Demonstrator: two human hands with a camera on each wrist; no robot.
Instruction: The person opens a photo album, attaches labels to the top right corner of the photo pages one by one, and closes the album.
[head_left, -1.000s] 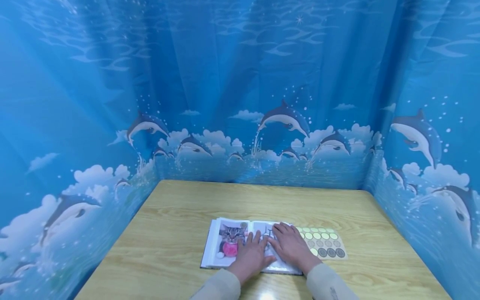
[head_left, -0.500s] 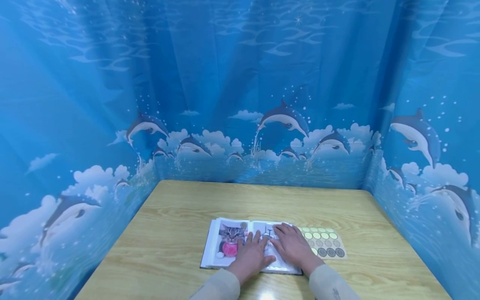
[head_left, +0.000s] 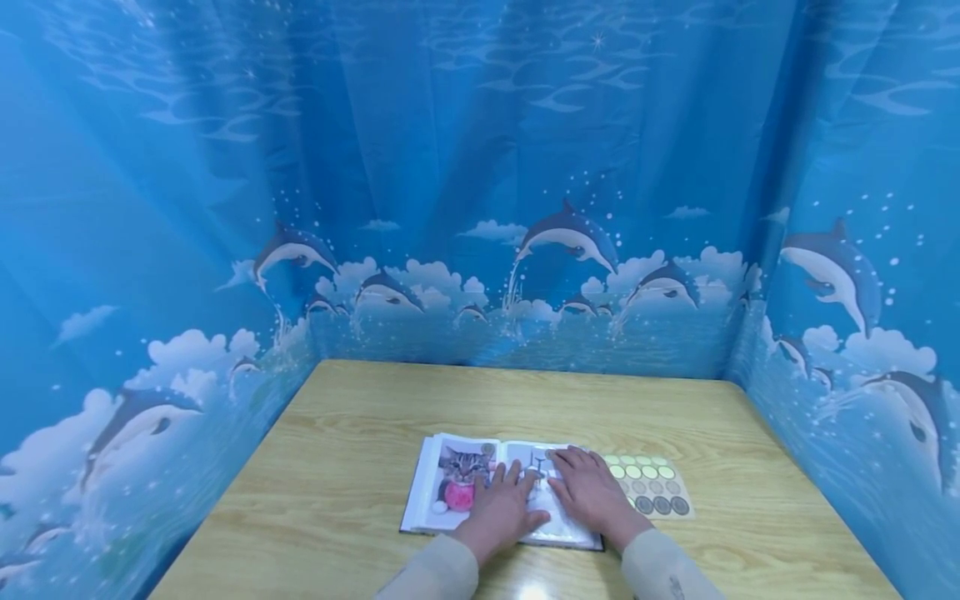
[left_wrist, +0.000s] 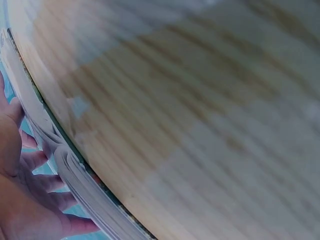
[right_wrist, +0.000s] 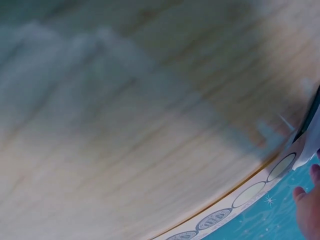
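Both hands press on the open book [head_left: 426, 500], which lies on the table [head_left: 337, 467] at the person's front; the left hand [head_left: 501, 510] spreads over the gutter, the right hand [head_left: 592, 493] over the right page's outer side. Neither grip is clasping anything; the fingers look released and extended. The sheet of round discs [head_left: 654, 481] lies on the right hand's outer side, nearer it than the left, its rows running sideways, one end hidden behind that hand
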